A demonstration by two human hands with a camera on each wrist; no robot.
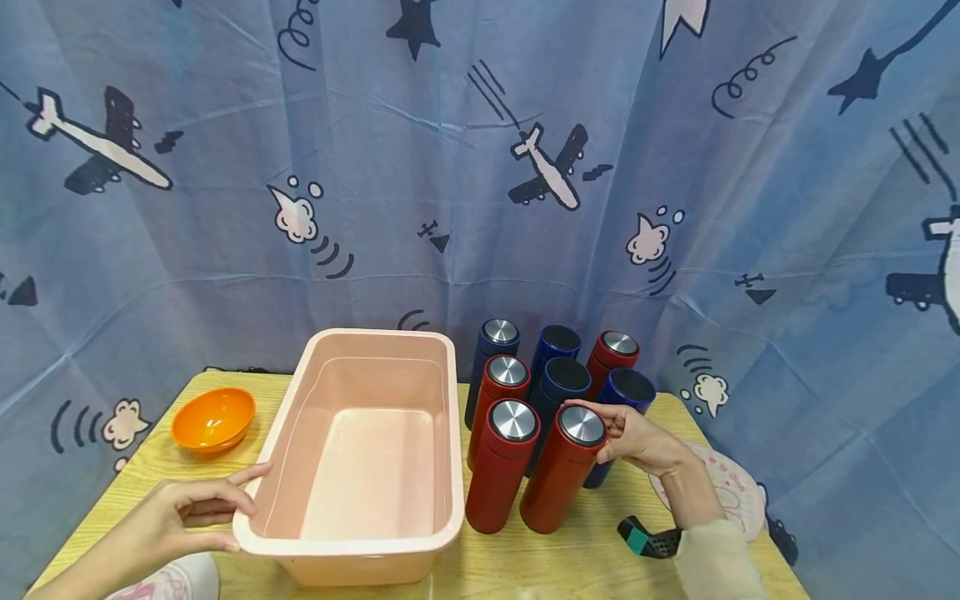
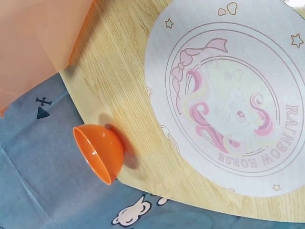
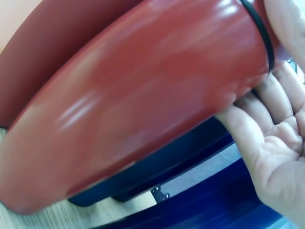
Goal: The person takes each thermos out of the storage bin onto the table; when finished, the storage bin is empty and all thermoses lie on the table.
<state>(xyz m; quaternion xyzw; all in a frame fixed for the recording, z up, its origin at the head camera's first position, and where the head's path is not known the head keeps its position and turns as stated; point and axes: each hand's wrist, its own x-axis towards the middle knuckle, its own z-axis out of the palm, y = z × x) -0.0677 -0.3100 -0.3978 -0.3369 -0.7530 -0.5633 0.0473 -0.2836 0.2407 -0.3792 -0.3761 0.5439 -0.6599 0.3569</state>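
A pale pink plastic basin stands on the table. My left hand grips its rim at the near left corner, the index finger laid over the edge. In the head view, my right hand holds a red thermos near its silver-topped lid, fingers behind and thumb on the side. In the right wrist view this thermos fills the middle, with the hand around its lid end. Another red thermos stands just left of it, with several red and blue ones behind.
An orange bowl sits left of the basin. Round printed mats lie at the near left and at the right, partly under the right forearm. A black strap with a green patch lies by the right wrist. A patterned blue curtain hangs behind.
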